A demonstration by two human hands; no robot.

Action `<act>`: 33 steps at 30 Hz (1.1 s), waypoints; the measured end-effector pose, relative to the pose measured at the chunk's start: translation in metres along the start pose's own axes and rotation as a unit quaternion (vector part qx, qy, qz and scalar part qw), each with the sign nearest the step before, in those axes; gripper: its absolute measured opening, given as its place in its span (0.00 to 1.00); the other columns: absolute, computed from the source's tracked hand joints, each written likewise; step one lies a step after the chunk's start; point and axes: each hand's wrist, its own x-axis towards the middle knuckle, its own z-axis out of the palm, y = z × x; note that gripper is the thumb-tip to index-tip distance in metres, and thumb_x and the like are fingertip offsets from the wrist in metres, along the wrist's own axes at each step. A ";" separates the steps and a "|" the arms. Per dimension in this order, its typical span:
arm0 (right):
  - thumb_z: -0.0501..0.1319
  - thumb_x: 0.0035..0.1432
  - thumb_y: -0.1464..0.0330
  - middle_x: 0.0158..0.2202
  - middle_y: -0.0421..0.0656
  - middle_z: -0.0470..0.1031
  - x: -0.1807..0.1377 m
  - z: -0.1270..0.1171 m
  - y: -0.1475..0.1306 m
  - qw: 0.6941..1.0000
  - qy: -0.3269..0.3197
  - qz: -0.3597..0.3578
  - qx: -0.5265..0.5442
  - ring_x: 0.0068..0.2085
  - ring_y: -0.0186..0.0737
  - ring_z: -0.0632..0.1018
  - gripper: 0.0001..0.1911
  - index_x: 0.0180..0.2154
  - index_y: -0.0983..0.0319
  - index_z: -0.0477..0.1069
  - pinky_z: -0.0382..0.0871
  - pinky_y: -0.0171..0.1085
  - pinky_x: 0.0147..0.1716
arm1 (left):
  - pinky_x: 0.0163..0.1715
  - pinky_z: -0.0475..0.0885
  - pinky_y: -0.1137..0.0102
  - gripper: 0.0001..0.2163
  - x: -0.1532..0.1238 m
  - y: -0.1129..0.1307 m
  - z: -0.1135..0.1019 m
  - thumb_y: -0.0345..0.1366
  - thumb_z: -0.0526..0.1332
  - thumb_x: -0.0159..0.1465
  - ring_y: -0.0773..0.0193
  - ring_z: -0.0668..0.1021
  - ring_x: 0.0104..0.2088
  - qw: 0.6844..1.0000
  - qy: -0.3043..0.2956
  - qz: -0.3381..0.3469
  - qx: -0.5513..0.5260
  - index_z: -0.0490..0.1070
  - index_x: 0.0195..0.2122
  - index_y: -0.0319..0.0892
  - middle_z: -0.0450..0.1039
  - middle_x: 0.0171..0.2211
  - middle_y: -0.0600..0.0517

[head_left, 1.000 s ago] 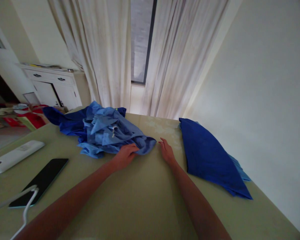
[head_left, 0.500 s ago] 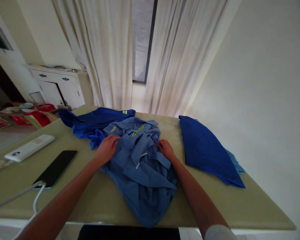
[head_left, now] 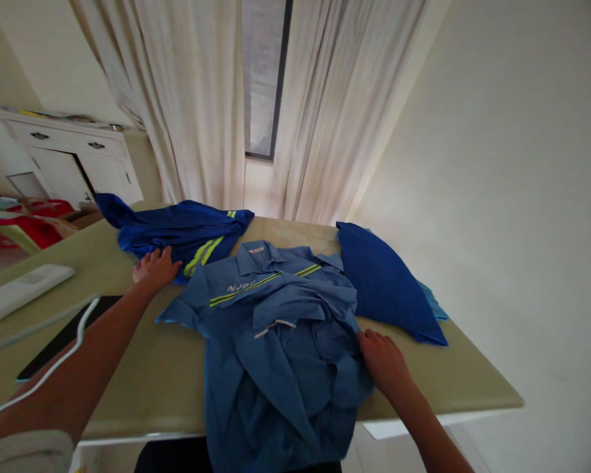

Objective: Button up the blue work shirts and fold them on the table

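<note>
A greyish-blue short-sleeved work shirt (head_left: pixel 295 355) with yellow-green stripes, lettering and a collar label lies in front of me, its lower part hanging over the table's near edge. White cord-like ends lie on its rumpled middle. At the shirt's right side my right hand (head_left: pixel 384 358) has its fingers closed on the fabric edge. My left hand (head_left: pixel 156 268) rests with fingers apart against the near edge of a crumpled dark blue garment (head_left: pixel 177 226) with reflective bands, just beyond the shirt's left sleeve.
A folded blue garment (head_left: pixel 384 282) lies at the right of the table (head_left: pixel 473 381), over a lighter blue cloth (head_left: pixel 432 301). On the left are a white power bank (head_left: pixel 27 292) and a black phone (head_left: pixel 64 341), with a white cable (head_left: pixel 81 332) passing over my left forearm.
The greyish-blue shirt has been spread wider and drawn toward me, showing its left sleeve and lettering. My left hand moved left to the dark blue garment; my right hand moved right and nearer.
</note>
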 end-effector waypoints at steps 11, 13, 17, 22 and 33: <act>0.58 0.69 0.57 0.38 0.45 0.79 0.003 -0.013 -0.012 0.913 0.064 -0.099 0.390 0.39 0.44 0.79 0.14 0.40 0.59 0.77 0.73 0.40 0.42 | 0.59 0.69 0.52 0.29 -0.058 0.065 0.013 0.49 0.61 0.64 0.37 0.75 0.59 0.983 -0.044 0.178 0.005 0.71 0.59 0.33 0.75 0.56 0.31; 0.56 0.71 0.58 0.47 0.49 0.78 0.023 -0.005 -0.014 0.916 0.168 -0.051 0.362 0.46 0.46 0.79 0.15 0.47 0.59 0.75 0.73 0.43 0.50 | 0.58 0.71 0.55 0.27 -0.055 0.057 0.009 0.44 0.60 0.64 0.40 0.77 0.58 0.987 -0.057 0.150 -0.016 0.69 0.61 0.34 0.76 0.56 0.33; 0.52 0.72 0.63 0.59 0.55 0.72 0.076 -0.002 -0.004 0.929 0.234 -0.028 0.285 0.60 0.51 0.74 0.19 0.59 0.62 0.71 0.66 0.47 0.63 | 0.54 0.74 0.61 0.24 -0.033 0.042 -0.017 0.42 0.60 0.65 0.47 0.80 0.55 0.986 -0.087 0.115 -0.079 0.70 0.59 0.34 0.78 0.55 0.38; 0.58 0.69 0.66 0.69 0.58 0.64 0.152 -0.021 0.018 0.964 0.193 0.002 0.184 0.66 0.57 0.68 0.27 0.67 0.65 0.65 0.63 0.51 0.64 | 0.49 0.75 0.63 0.21 -0.021 0.043 -0.044 0.41 0.63 0.66 0.52 0.81 0.47 0.981 -0.055 0.048 -0.182 0.73 0.57 0.34 0.80 0.50 0.44; 0.46 0.76 0.68 0.51 0.55 0.80 0.222 -0.039 0.039 0.980 0.120 0.038 0.154 0.53 0.49 0.80 0.18 0.52 0.65 0.72 0.68 0.41 0.52 | 0.36 0.75 0.70 0.19 -0.008 0.016 -0.045 0.50 0.67 0.61 0.60 0.80 0.35 0.940 -0.161 0.050 -0.298 0.78 0.42 0.38 0.81 0.33 0.54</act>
